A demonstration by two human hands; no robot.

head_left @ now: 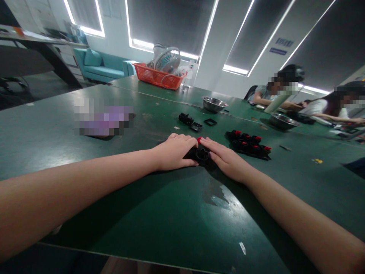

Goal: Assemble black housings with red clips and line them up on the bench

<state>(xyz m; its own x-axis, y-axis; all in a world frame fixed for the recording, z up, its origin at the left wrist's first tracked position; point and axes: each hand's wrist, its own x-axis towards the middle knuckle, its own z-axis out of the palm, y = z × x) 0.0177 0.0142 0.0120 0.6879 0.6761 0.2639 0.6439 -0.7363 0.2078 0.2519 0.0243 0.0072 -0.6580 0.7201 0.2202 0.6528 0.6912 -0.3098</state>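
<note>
My left hand (173,152) and my right hand (225,158) lie side by side on the green table (159,213), both pressed down on a black plastic part (199,154) with a red piece at its far end. The fingers of both hands are together and curled over the part, which shows only in the gap between them. Just right of my right hand sits a cluster of black parts with red buttons (248,144).
Loose black frames (189,121) lie beyond my hands. Farther back stand a steel bowl (214,103), a second bowl (283,121) and an orange basket (158,77) holding a fan. Two people sit at the far right. A blurred purple patch (102,116) is on the left.
</note>
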